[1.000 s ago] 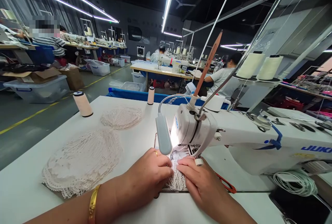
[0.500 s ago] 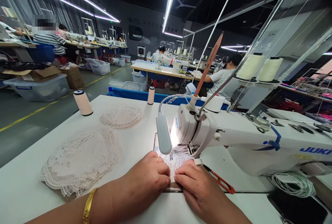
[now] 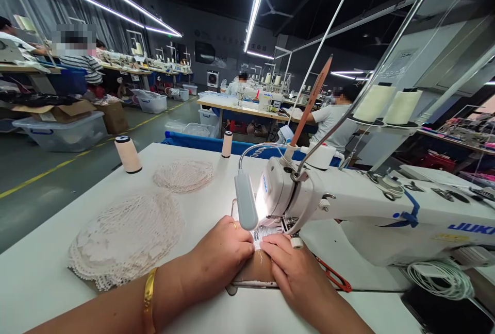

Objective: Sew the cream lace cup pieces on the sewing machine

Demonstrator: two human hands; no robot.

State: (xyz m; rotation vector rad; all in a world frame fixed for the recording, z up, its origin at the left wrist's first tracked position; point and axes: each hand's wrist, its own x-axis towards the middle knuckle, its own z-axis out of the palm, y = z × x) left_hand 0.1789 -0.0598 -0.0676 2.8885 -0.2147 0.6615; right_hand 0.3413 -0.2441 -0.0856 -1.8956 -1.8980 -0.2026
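A white lace piece [image 3: 257, 245] lies under the needle area of a white sewing machine [image 3: 274, 189], most of it hidden by my hands. My left hand [image 3: 222, 249] has its fingers curled together on the lace's left edge. My right hand [image 3: 292, 267] presses bent fingers and thumb on the right edge, close to the presser foot. Between them shows a smooth brown patch [image 3: 255, 267] with a loose white thread on it. A small lamp [image 3: 246, 205] lights the spot. Beside my right hand lies a pair of red-handled thread snips [image 3: 334, 274], partly hidden.
Two piles of lace pieces, a large pile [image 3: 127, 236] and a smaller pile [image 3: 183, 175], lie on the left of the white table [image 3: 204, 303]. Two thread cones, a left cone [image 3: 128, 154] and a far cone [image 3: 227, 145], stand behind. A coiled white cable [image 3: 441, 277] lies right. Co-workers sit beyond.
Both hands have moved slightly forward toward the needle with the lace. More of the brown patch now shows in front of them. The camera view has shifted a little.
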